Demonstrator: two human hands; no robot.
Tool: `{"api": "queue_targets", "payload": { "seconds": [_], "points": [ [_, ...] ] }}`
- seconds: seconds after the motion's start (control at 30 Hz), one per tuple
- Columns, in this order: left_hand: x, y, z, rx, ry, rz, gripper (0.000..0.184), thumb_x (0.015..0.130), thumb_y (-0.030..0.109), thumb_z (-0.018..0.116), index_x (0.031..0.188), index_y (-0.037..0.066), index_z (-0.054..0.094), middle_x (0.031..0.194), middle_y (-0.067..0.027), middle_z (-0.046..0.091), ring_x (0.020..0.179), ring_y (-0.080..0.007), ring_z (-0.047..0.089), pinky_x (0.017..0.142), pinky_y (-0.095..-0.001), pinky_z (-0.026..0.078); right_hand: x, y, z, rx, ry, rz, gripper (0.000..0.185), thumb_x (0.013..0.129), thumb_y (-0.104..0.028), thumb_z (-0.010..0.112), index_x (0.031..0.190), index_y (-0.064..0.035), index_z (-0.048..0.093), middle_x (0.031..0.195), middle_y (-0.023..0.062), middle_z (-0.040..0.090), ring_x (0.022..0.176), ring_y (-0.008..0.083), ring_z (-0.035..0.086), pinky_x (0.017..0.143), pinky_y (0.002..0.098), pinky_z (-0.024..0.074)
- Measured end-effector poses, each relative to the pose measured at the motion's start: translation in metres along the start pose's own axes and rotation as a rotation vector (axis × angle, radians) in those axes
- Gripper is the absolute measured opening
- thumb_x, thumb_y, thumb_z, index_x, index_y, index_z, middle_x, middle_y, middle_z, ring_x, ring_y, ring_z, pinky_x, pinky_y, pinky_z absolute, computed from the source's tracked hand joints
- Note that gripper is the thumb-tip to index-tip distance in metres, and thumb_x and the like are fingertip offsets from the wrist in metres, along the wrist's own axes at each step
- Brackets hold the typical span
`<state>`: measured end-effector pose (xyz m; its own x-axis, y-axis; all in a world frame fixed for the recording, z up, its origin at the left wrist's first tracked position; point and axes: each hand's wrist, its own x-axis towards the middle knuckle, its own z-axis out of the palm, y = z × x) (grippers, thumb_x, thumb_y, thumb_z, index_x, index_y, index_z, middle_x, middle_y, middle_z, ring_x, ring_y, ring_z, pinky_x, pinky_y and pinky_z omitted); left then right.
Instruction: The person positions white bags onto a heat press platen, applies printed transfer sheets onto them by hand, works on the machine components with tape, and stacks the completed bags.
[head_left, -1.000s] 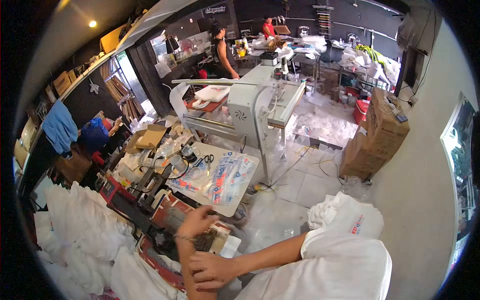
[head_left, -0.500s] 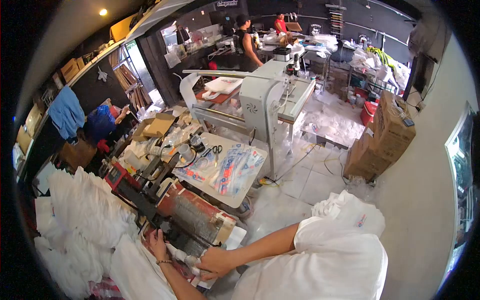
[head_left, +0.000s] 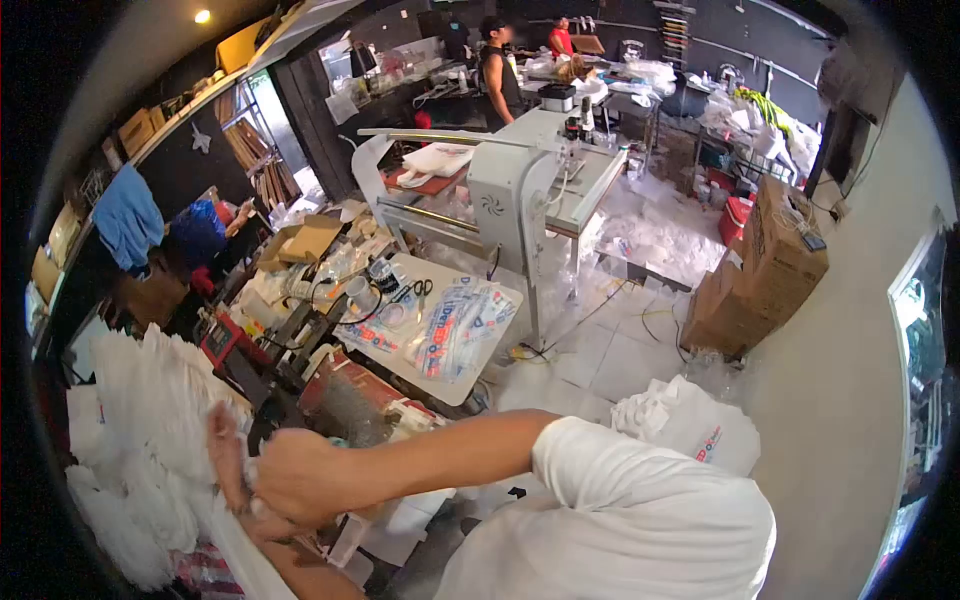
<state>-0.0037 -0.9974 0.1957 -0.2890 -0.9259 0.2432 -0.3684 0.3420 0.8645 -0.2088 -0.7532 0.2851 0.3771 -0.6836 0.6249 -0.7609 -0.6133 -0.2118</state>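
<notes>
My right hand (head_left: 292, 478) reaches across the heat press from the right and is closed, over my left wrist; whatever lies inside its fingers is hidden. Beside it on the left, my left hand (head_left: 226, 450) is smeared by motion at the edge of a tall pile of white fabric (head_left: 150, 430), and its grip is unclear. The press's dark, worn platen with red edges (head_left: 350, 398) lies just beyond my hands. Printed clear transfer sheets (head_left: 450, 335) rest on the pale board (head_left: 502, 330) behind the press, with black scissors (head_left: 423, 288) near them.
White printed fabric (head_left: 690, 425) is heaped on the right by my sleeve. A large grey-white machine (head_left: 505, 205) stands beyond the board. Stacked cardboard boxes (head_left: 765, 280) are by the right wall. Two people, one in black (head_left: 497, 75) and one in red (head_left: 561, 38), are in the back.
Both hands have moved left from the front of the press to the white pile, and my right arm now stretches across the press. The white cloth between my hands earlier is no longer visible there.
</notes>
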Motion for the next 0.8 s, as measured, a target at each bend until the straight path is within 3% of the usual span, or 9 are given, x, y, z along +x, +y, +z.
{"api": "queue_targets", "payload": {
  "seconds": [0.07, 0.17, 0.23, 0.3, 0.37, 0.57, 0.63, 0.73, 0.8],
  "points": [
    [-0.051, 0.122, -0.011, -0.517, 0.030, 0.131, 0.055, 0.103, 0.050, 0.043, 0.137, 0.007, 0.050, 0.134, -0.0086, 0.055, 0.127, -0.0234, 0.051, 0.108, -0.0383, 0.036, 0.029, 0.002, -0.013, -0.036, 0.165, -0.046, 0.064, 0.083, -0.062, 0.059, 0.053, -0.0057, 0.061, 0.052, 0.0143, 0.059, 0.051, 0.0350, 0.062, 0.048, 0.0427, 0.0477],
    [-0.097, 0.190, -0.015, -0.788, -0.202, 0.439, 0.054, 0.102, 0.042, 0.046, 0.144, 0.008, 0.044, 0.141, -0.0099, 0.049, 0.130, -0.0254, 0.047, 0.113, -0.0399, 0.033, 0.068, 0.002, -0.043, 0.019, 0.348, -0.093, 0.055, 0.082, -0.055, 0.061, 0.059, -0.0061, 0.063, 0.059, 0.0143, 0.061, 0.056, 0.0354, 0.063, 0.056, 0.0436, 0.0495],
    [-0.075, 0.184, -0.027, -0.775, -0.074, 0.526, 0.053, 0.103, 0.041, 0.045, 0.144, 0.007, 0.045, 0.143, -0.0097, 0.047, 0.132, -0.0269, 0.046, 0.113, -0.0412, 0.034, 0.086, 0.010, -0.051, -0.009, 0.513, -0.182, 0.042, 0.082, -0.046, 0.065, 0.072, -0.0054, 0.065, 0.077, 0.0169, 0.064, 0.072, 0.0359, 0.064, 0.067, 0.0440, 0.0476],
    [-0.049, 0.184, -0.051, -0.327, 0.125, 0.664, 0.049, 0.107, 0.039, 0.041, 0.138, 0.002, 0.048, 0.141, -0.0085, 0.049, 0.130, -0.0222, 0.048, 0.113, -0.0397, 0.034, 0.076, 0.009, -0.054, 0.101, 0.749, -0.306, 0.029, 0.079, -0.032, 0.070, 0.083, -0.0048, 0.062, 0.088, 0.0162, 0.059, 0.081, 0.0348, 0.058, 0.071, 0.0439, 0.0429],
    [-0.018, 0.200, -0.060, -0.678, 0.356, 0.417, 0.049, 0.106, 0.036, 0.044, 0.143, 0.004, 0.046, 0.146, -0.0081, 0.045, 0.135, -0.0219, 0.044, 0.113, -0.0383, 0.034, 0.047, 0.002, -0.047, 0.112, 0.999, -0.460, 0.021, 0.079, -0.022, 0.072, 0.082, -0.0053, 0.059, 0.086, 0.0131, 0.052, 0.077, 0.0334, 0.051, 0.066, 0.0435, 0.0392],
    [0.029, 0.265, -0.075, -0.505, 0.356, 0.547, 0.049, 0.104, 0.034, 0.048, 0.147, 0.010, 0.047, 0.151, -0.0076, 0.043, 0.137, -0.0227, 0.043, 0.112, -0.0376, 0.037, -0.102, 0.038, 0.127, 0.456, 0.029, -0.263, 0.026, 0.089, -0.027, 0.066, 0.076, -0.0041, 0.061, 0.079, 0.0119, 0.057, 0.076, 0.0340, 0.057, 0.071, 0.0447, 0.0448],
    [0.043, 0.280, -0.081, -0.562, 0.341, 0.506, 0.050, 0.103, 0.034, 0.050, 0.145, 0.008, 0.048, 0.147, -0.0075, 0.048, 0.134, -0.0213, 0.047, 0.110, -0.0360, 0.039, -0.131, 0.071, 0.165, 0.326, -0.222, -0.064, 0.034, 0.090, -0.035, 0.066, 0.100, -0.0032, 0.066, 0.106, 0.0180, 0.063, 0.101, 0.0383, 0.059, 0.087, 0.0486, 0.0473],
    [0.058, 0.295, -0.086, -0.615, 0.330, 0.476, 0.052, 0.101, 0.036, 0.054, 0.142, 0.005, 0.050, 0.140, -0.0070, 0.056, 0.126, -0.0184, 0.054, 0.106, -0.0330, 0.042, -0.164, 0.099, 0.209, 0.002, -0.024, 0.088, 0.054, 0.090, -0.046, 0.064, 0.128, -0.0083, 0.058, 0.138, 0.0206, 0.051, 0.126, 0.0424, 0.048, 0.102, 0.0583, 0.0390],
    [0.069, 0.303, -0.089, -0.610, 0.349, 0.492, 0.053, 0.100, 0.037, 0.057, 0.141, 0.003, 0.052, 0.136, -0.0066, 0.059, 0.122, -0.0169, 0.057, 0.104, -0.0317, 0.044, -0.181, 0.108, 0.224, -0.028, -0.136, 0.178, 0.061, 0.090, -0.049, 0.063, 0.136, -0.0115, 0.052, 0.146, 0.0197, 0.043, 0.133, 0.0437, 0.041, 0.106, 0.0619, 0.0335]
  ]
}}
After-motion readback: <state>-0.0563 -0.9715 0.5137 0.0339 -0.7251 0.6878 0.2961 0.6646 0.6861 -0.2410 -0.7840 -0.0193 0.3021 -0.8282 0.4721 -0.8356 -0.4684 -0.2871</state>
